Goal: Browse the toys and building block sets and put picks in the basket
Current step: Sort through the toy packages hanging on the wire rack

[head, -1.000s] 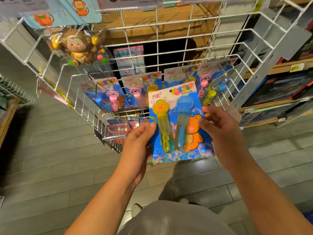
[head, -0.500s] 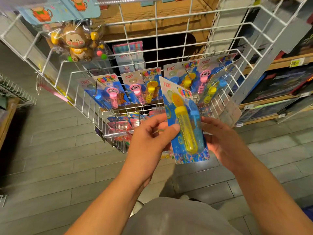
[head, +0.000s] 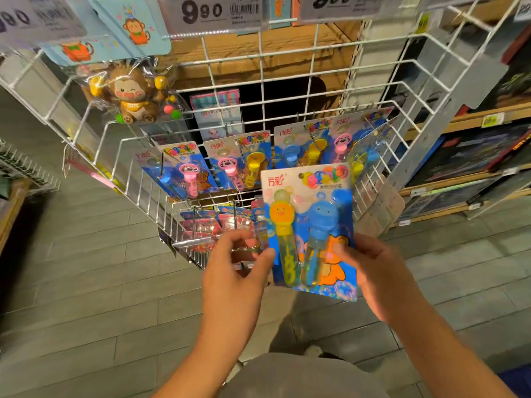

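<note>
The right hand grips the lower right edge of a toy card, thumb laid across the front near the orange cartoon print and fingers hidden behind. The left hand is at the card's lower left edge, its thumb tip touching or just beside that edge and its fingers loosely curled around nothing; whether it bears on the card cannot be told. The card is held between the two hands, in the air in front of a white wire rack. It stands nearly upright with its printed face toward the camera, long axis running top to bottom, the top leaning slightly left. Two bubble wands sit side by side on it, a yellow one on the left and a blue one on the right, heads up and tubes down. Similar cards hang on hooks in the rack behind. A bagged monkey toy hangs at upper left, with price tags above. Grey floor tiles lie below.
</note>
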